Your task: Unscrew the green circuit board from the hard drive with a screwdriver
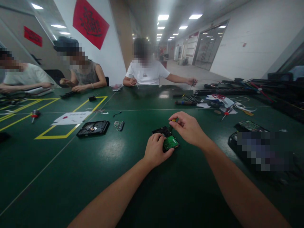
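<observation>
A black hard drive with a green circuit board (171, 143) lies on the table in front of me. My left hand (155, 148) grips it from the left, fingers over its top and thumb along its near edge. Above the drive's far right part, my right hand (186, 128) is closed on a small screwdriver (174, 120) with a yellow handle. The screwdriver points down at the drive; its tip is too small to make out. Left of my hands are another black hard drive (93, 129) and a small loose circuit board (119, 125).
A white paper sheet (71, 118) and a red-black screwdriver (35, 115) lie on the left. Tools (186, 103), cables and another red screwdriver (225, 114) are at back right. A dark item with a circuit board (253, 126) sits near right. Several people sit across the green table (99, 177).
</observation>
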The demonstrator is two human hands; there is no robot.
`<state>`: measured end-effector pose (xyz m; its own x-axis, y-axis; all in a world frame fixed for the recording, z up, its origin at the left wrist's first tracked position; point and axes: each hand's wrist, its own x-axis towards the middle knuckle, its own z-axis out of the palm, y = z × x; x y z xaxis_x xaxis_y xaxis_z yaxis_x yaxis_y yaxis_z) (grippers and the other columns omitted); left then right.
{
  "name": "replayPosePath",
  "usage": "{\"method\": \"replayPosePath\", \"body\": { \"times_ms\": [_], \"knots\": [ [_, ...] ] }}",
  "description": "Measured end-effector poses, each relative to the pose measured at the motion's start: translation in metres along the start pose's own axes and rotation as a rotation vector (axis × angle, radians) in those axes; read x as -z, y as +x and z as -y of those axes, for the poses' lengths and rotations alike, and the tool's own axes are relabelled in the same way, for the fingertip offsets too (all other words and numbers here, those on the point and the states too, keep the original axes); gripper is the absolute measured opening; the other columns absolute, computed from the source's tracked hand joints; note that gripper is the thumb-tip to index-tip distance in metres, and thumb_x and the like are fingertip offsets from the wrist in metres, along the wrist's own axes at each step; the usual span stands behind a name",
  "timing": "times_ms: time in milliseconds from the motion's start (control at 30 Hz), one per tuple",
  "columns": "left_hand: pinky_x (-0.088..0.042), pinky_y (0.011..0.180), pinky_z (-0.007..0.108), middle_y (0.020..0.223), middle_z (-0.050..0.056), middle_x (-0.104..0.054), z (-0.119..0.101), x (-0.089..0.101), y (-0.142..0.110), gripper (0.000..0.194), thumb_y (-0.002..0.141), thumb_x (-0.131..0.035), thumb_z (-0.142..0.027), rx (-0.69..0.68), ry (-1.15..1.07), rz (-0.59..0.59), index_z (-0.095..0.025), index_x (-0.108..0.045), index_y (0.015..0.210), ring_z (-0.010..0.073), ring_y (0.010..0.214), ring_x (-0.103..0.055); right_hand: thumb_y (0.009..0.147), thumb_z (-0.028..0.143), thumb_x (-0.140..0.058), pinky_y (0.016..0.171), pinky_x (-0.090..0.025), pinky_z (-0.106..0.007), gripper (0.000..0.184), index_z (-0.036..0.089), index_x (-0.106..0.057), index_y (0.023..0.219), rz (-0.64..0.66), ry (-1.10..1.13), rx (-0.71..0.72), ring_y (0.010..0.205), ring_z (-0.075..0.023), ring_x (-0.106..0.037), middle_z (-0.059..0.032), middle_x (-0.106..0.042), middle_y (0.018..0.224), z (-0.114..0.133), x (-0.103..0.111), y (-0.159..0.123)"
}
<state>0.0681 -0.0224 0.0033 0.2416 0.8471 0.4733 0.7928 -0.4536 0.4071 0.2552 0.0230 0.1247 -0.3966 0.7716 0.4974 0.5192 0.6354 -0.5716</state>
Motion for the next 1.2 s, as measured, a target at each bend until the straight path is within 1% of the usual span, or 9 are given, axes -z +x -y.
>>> {"method": "replayPosePath", "body": {
  "times_ms": [233, 333, 467, 567, 700, 833, 967, 1100, 1200],
  "knots": [
    [-0.049, 0.106, 0.051, 0.124, 0.011, -0.061, 0.0003, -0.0006, -0.0009, 0.051, 0.082, -0.077, -0.053, -0.004, 0.000, 0.001, -0.023, -0.064, 0.120, 0.0327, 0.121, -0.056, 0.098, 0.015, -0.051, 0.070, -0.047, -0.032, 0.031, 0.023, -0.069, 0.122, 0.057, 0.023, -0.062, 0.069, -0.0172, -0.065, -0.0007, -0.069, 0.078, 0.0055, 0.0036, -0.0024],
    [-0.049, 0.106, 0.051, 0.124, 0.011, -0.060, 0.0007, -0.0008, -0.0008, 0.050, 0.082, -0.077, -0.052, -0.003, -0.002, -0.002, -0.023, -0.064, 0.121, 0.0325, 0.121, -0.056, 0.098, 0.010, -0.046, 0.071, -0.047, -0.031, 0.039, 0.022, -0.068, 0.127, 0.078, 0.011, -0.079, 0.065, -0.0156, -0.063, 0.0012, -0.068, 0.073, 0.0065, 0.0035, -0.0024],
    [-0.049, 0.104, 0.052, 0.123, 0.011, -0.061, 0.0017, -0.0019, -0.0006, 0.051, 0.081, -0.078, -0.052, -0.004, -0.012, -0.002, -0.023, -0.064, 0.120, 0.0328, 0.120, -0.056, 0.104, 0.022, -0.047, 0.070, -0.048, -0.031, 0.030, 0.021, -0.068, 0.125, 0.067, 0.040, -0.076, 0.067, -0.0155, -0.065, -0.0010, -0.070, 0.081, 0.0058, 0.0017, -0.0016],
    [-0.049, 0.104, 0.052, 0.122, 0.011, -0.061, 0.0019, -0.0022, -0.0005, 0.051, 0.080, -0.079, -0.052, -0.004, -0.018, -0.006, -0.023, -0.065, 0.120, 0.0330, 0.120, -0.056, 0.104, 0.034, -0.053, 0.069, -0.050, -0.032, 0.024, 0.020, -0.070, 0.114, 0.044, 0.061, -0.059, 0.067, -0.0140, -0.064, -0.0055, -0.070, 0.100, 0.0041, -0.0003, -0.0011],
    [-0.049, 0.105, 0.052, 0.123, 0.011, -0.060, 0.0015, -0.0010, -0.0005, 0.051, 0.081, -0.078, -0.053, -0.007, -0.016, 0.000, -0.023, -0.065, 0.120, 0.0330, 0.120, -0.056, 0.102, 0.033, -0.058, 0.065, -0.051, -0.031, 0.017, 0.021, -0.070, 0.102, 0.019, 0.043, -0.053, 0.061, -0.0106, -0.061, -0.0073, -0.064, 0.113, 0.0013, -0.0019, -0.0012],
    [-0.049, 0.104, 0.052, 0.123, 0.011, -0.060, 0.0009, -0.0002, -0.0002, 0.051, 0.082, -0.078, -0.053, -0.008, -0.010, 0.003, -0.023, -0.065, 0.120, 0.0328, 0.120, -0.057, 0.100, 0.026, -0.058, 0.066, -0.051, -0.031, 0.017, 0.023, -0.069, 0.112, 0.039, 0.070, -0.052, 0.059, -0.0099, -0.061, -0.0055, -0.067, 0.114, 0.0022, -0.0012, -0.0016],
    [-0.049, 0.105, 0.052, 0.122, 0.011, -0.060, 0.0005, -0.0007, 0.0001, 0.051, 0.081, -0.078, -0.053, -0.001, -0.003, 0.001, -0.023, -0.065, 0.120, 0.0328, 0.120, -0.056, 0.098, 0.019, -0.055, 0.067, -0.049, -0.031, 0.023, 0.023, -0.068, 0.117, 0.059, 0.073, -0.079, 0.066, -0.0136, -0.065, -0.0039, -0.072, 0.102, 0.0058, 0.0003, -0.0016],
    [-0.049, 0.105, 0.052, 0.123, 0.011, -0.060, 0.0008, -0.0012, -0.0003, 0.051, 0.081, -0.078, -0.052, -0.003, -0.008, 0.004, -0.024, -0.064, 0.121, 0.0331, 0.120, -0.056, 0.097, 0.026, -0.061, 0.066, -0.049, -0.032, 0.017, 0.023, -0.068, 0.113, 0.054, 0.046, -0.087, 0.069, -0.0156, -0.065, -0.0040, -0.072, 0.100, 0.0058, -0.0001, -0.0014],
    [-0.049, 0.104, 0.052, 0.123, 0.011, -0.060, 0.0012, -0.0011, -0.0007, 0.051, 0.081, -0.078, -0.053, -0.005, -0.006, 0.004, -0.024, -0.064, 0.121, 0.0331, 0.120, -0.056, 0.091, 0.035, -0.072, 0.066, -0.049, -0.033, 0.021, 0.023, -0.066, 0.107, -0.017, 0.022, -0.114, 0.071, -0.0172, -0.064, -0.0046, -0.072, 0.099, 0.0016, -0.0025, -0.0008]
  ]
}}
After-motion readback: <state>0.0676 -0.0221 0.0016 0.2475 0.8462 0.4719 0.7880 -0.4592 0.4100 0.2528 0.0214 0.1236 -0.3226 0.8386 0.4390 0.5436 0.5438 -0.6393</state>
